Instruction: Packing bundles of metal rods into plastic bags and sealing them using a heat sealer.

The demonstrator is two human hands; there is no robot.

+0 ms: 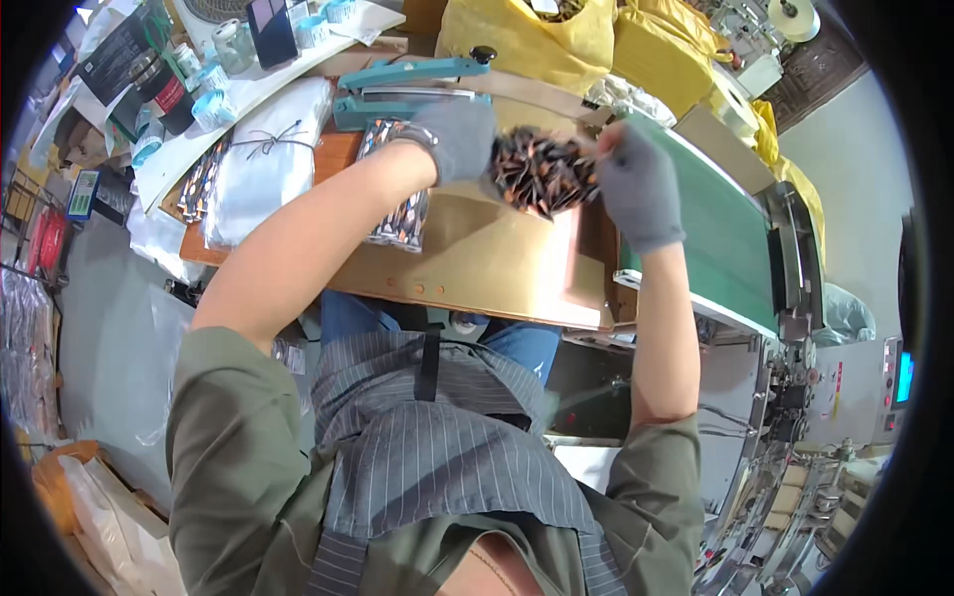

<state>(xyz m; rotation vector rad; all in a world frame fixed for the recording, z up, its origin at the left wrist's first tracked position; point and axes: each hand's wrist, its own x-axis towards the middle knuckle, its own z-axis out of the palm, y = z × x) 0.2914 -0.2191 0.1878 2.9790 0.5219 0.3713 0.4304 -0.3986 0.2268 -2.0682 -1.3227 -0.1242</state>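
Note:
Over the tan board (pixel 467 263) I have a bunch of dark, crinkled pieces with orange-brown patches (pixel 545 174); their exact kind does not show. My left hand (pixel 457 139), in a grey glove, is closed at the bunch's left side, somewhat smeared by motion. At its right edge, my grey-gloved right hand (pixel 639 184) has its fingers curled in against the pieces. Black, orange and white patterned packets (pixel 402 223) lie beneath my left wrist, partly hidden by the arm.
Behind my left hand stands a teal bar sealer (pixel 412 74). Clear plastic bags (pixel 268 149) tied with string lie left. A green conveyor belt (pixel 711 219) runs along the right. Yellow bags (pixel 527 45) stand at the back; a white shelf (pixel 243 104) holds jars and a phone.

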